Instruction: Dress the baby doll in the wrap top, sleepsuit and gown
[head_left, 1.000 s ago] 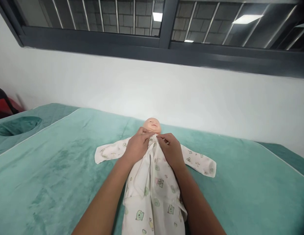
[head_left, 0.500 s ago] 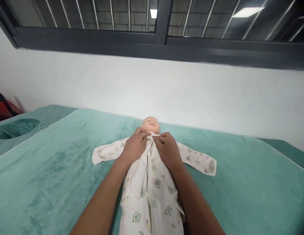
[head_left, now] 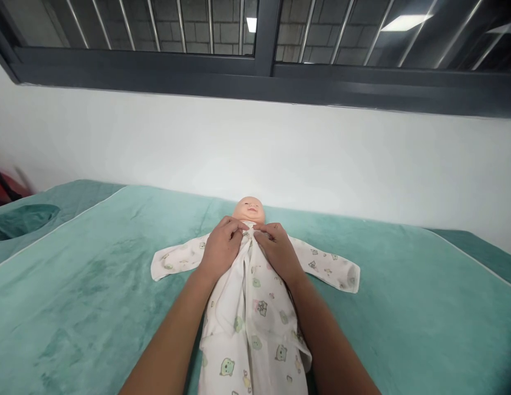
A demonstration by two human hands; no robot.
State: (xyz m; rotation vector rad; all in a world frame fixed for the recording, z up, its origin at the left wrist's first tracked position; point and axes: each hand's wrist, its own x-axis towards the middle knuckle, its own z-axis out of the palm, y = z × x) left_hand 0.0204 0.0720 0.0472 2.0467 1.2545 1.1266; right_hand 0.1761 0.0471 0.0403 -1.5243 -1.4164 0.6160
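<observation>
A baby doll [head_left: 250, 209] lies on its back, head toward the wall, dressed in a white baby outfit [head_left: 255, 323] printed with small green bears. Both long sleeves of the outfit stretch out to the sides. At the neckline, my left hand [head_left: 223, 244] pinches the fabric of the outfit from the left. My right hand [head_left: 277, 247] pinches it from the right, fingertips close to those of the left. The front edges meet between the fingertips at the collar; lower down the cloth falls in loose folds. Any fastener there is too small to make out.
The doll rests on a green plush bed cover [head_left: 99, 291] with pale piping. A round hole [head_left: 22, 219] is at the far left of the bed. Behind stand a white wall [head_left: 280, 148] and a dark-framed window [head_left: 156, 71] with metal bars. Something red [head_left: 6, 189] shows at the left edge.
The view has shifted slightly. My fingers have moved a little at the collar, with the right fingertips now nearer the left ones. The doll and its sleeves lie as before.
</observation>
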